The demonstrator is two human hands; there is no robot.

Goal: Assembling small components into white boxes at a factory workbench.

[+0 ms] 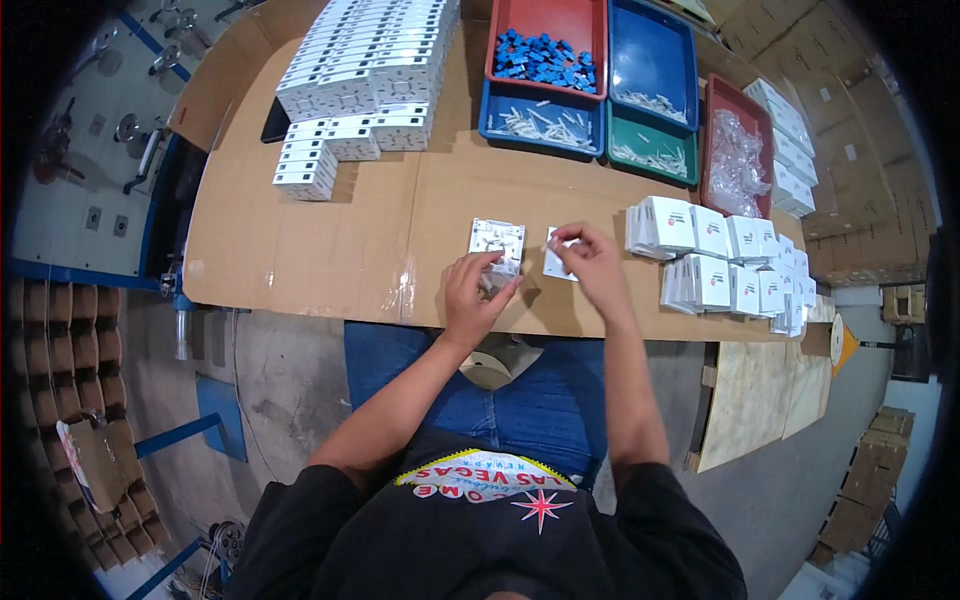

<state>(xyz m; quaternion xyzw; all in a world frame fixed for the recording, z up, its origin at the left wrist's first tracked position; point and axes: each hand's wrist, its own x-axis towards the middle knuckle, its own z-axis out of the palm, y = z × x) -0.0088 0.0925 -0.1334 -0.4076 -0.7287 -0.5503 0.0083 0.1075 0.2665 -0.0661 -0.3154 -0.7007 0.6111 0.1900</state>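
Near the front edge of the cardboard-covered table, my left hand (474, 297) curls around the near end of a small white box (510, 240) with a printed top. Its fingertips reach onto the top, and the thumb lies along the right side. To the right, my right hand (594, 264) hovers at a flat white card (553, 264), covering part of it. Thumb and fingers there are pinched together; whatever is between them is too small to make out.
Stacked white boxes (365, 75) stand at the far left. Behind my hands are a red tray (493, 60) of blue parts, a blue tray (487, 118) and a green tray (650, 172) of small white pieces. White packets (710, 283) and a red tray (764, 150) of clear bags lie right.
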